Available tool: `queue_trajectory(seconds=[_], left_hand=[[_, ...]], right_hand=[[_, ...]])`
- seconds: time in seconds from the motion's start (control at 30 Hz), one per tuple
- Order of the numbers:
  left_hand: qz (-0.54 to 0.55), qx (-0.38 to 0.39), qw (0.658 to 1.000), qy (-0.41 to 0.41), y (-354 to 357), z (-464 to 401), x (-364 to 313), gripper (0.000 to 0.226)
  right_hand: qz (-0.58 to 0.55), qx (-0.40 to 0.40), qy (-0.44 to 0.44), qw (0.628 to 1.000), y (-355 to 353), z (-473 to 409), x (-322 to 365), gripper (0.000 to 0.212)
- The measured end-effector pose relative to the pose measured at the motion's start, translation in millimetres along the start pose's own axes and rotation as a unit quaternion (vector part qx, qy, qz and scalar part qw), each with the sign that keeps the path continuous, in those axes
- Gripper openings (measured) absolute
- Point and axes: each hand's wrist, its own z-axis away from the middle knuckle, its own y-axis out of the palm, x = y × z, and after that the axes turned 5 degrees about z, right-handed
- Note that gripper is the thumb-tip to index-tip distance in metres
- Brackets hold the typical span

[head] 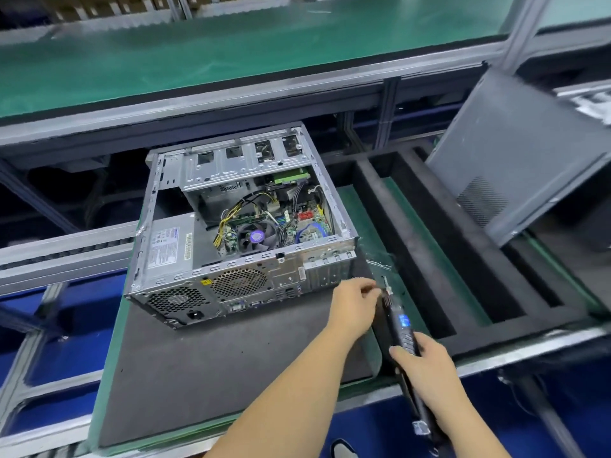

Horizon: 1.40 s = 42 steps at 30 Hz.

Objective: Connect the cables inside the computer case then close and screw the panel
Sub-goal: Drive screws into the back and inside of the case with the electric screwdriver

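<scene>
Beside the open computer case (238,233) on the worktop (211,365), the right hand (426,368) has its grip closed around an electric screwdriver (401,320) while the left hand (355,305) pinches at its tip, probably seating a screw squarely; the panel (515,153) leans well apart.

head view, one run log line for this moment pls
case: open | panel: off, leaning at right | right hand: holds screwdriver | left hand: at its tip

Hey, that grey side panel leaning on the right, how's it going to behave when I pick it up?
The side panel looks like a thin, broad metal sheet, so probably light for its size and a bit flexy if lifted by one edge. It stands tilted, so a nudge could slide or tip it. Its bare edges may be sharp, and both hands would likely steady it best.
</scene>
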Motion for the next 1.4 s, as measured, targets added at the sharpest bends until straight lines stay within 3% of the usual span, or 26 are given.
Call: queue_trajectory(seconds=[0.13, 0.27, 0.43, 0.53, 0.63, 0.77, 0.9, 0.97, 1.03, 1.17, 1.33, 1.4], left_hand=[[-0.041, -0.019, 0.999, -0.011, -10, -4, 15, 0.031], [-0.035, -0.049, 0.997, -0.040, -38, -4, 40, 0.026], [0.004, 0.045, 0.996, -0.079, -54, -5, 47, 0.022], [0.081, 0.020, 0.991, -0.108, -50, -9, 41, 0.016], [0.021, 0.015, 0.995, -0.092, -44, -18, 34, 0.026], [0.055, -0.016, 0.984, -0.171, -39, -24, 26, 0.021], [0.166, -0.067, 0.950, -0.254, -31, -25, 27, 0.015], [0.108, -0.064, 0.964, -0.235, -29, -26, 27, 0.018], [-0.020, -0.049, 0.983, -0.175, -26, -23, 22, 0.024], [-0.218, -0.072, 0.972, -0.059, -31, -10, 8, 0.022], [-0.224, 0.003, 0.970, -0.098, -43, -14, 12, 0.036], [-0.205, 0.010, 0.972, -0.117, -46, -17, 14, 0.032]], right_hand=[[-0.055, -0.029, 0.022, 0.998, 12, -6, 8, 0.022], [-0.100, -0.031, 0.035, 0.994, 48, -6, 34, 0.032], [-0.127, -0.060, 0.071, 0.988, 81, -6, 62, 0.031], [-0.125, -0.046, 0.072, 0.988, 86, -7, 65, 0.025], [-0.094, -0.028, 0.070, 0.993, 92, -4, 67, 0.025], [-0.070, -0.010, 0.073, 0.995, 97, 1, 67, 0.031], [-0.074, 0.002, 0.085, 0.994, 97, 9, 60, 0.032], [-0.075, -0.003, 0.101, 0.992, 99, 14, 57, 0.037], [-0.095, -0.009, 0.123, 0.988, 100, 15, 57, 0.037], [-0.148, -0.005, 0.162, 0.976, 111, 12, 65, 0.012], [-0.163, 0.004, 0.160, 0.974, 125, 16, 76, 0.010], [-0.147, 0.012, 0.152, 0.977, 125, 19, 76, 0.013]])
